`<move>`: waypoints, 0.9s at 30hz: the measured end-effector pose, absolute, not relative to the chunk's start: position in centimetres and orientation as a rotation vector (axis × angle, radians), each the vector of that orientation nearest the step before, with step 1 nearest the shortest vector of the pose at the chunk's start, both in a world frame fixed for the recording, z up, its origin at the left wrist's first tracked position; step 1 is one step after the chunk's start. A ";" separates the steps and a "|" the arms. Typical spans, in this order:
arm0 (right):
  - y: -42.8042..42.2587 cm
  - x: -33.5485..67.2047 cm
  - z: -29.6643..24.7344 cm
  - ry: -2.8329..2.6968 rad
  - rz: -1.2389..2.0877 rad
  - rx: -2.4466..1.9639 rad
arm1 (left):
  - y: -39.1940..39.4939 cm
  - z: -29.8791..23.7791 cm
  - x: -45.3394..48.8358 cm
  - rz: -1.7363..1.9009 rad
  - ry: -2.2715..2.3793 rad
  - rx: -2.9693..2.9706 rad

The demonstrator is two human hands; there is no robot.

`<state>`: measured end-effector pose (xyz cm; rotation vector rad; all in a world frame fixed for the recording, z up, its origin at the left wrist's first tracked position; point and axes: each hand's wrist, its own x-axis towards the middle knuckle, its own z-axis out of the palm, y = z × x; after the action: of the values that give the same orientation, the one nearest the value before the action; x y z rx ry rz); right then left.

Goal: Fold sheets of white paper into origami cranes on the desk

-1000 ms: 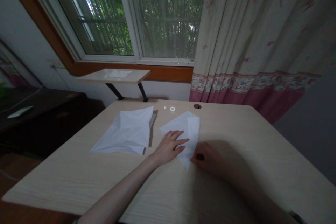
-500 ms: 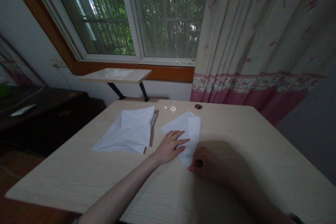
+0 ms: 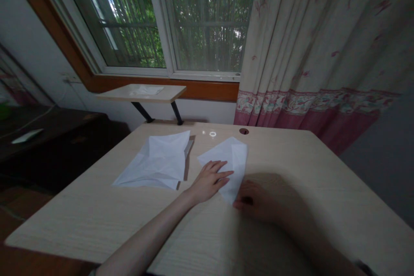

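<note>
A partly folded sheet of white paper (image 3: 238,159) lies on the pale wooden table, with a flap turned over along its right side. Across its middle rests my left hand (image 3: 211,180), fingers spread and flat on the paper. My right hand (image 3: 255,200) is in shadow at the sheet's lower right edge, thumb and fingers curled together on the near corner. To the left lies a loose pile of creased white paper sheets (image 3: 158,159), apart from both hands.
The table (image 3: 310,194) has a raised shelf (image 3: 113,92) on dark legs at its back left, with crumpled white paper (image 3: 149,90) on it. A round cable hole (image 3: 244,131) is near the back edge. Behind are a window and a long curtain (image 3: 310,64).
My right hand's fingertips have shifted slightly upward and to the right at the sheet's near corner. My left hand stays pressed on the paper.
</note>
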<state>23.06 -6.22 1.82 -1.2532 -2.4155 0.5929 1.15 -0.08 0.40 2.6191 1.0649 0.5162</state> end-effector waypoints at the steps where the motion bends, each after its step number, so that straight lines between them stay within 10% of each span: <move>1: -6.1 23.2 1.8 -2.414 0.616 -1.225 | -0.1 0.4 1.2 0.521 1.067 2.618; 27: -2.9 25.9 -1.1 -1.996 0.351 -1.523 | -0.4 0.5 1.4 0.488 1.074 2.711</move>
<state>25.91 -2.88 -1.05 -1.5227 -1.9964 0.3513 1.38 -0.44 0.46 2.7112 1.0742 0.4875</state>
